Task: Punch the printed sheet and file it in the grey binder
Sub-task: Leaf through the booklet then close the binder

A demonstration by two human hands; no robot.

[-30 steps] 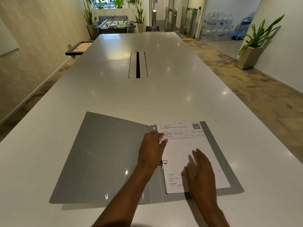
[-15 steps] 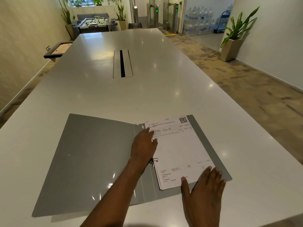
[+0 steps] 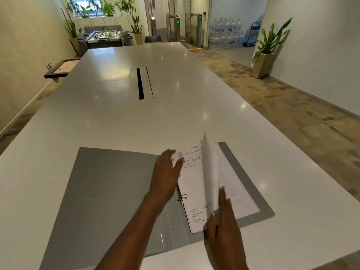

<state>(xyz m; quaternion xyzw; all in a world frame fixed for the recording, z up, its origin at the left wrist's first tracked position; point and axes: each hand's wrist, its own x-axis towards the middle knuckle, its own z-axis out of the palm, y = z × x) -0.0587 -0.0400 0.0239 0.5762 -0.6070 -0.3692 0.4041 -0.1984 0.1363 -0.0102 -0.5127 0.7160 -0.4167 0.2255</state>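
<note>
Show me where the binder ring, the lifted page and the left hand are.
binder ring (image 3: pixel 183 197), head view, on the metal loop beside the paper stack.
lifted page (image 3: pixel 211 172), head view, on its raised, blurred face.
left hand (image 3: pixel 167 173), head view, on the back of the hand.

My left hand (image 3: pixel 167 173) and right hand (image 3: pixel 224 221) are bare, both forearms uncovered, no sleeves, rings or watch showing.

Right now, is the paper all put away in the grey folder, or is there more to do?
Nearly. The grey binder lies open on the table, and printed sheets already sit on its ring. The right hand is lifting one sheet by its near edge while the left hand presses beside the ring. The cover is not closed yet.
</note>
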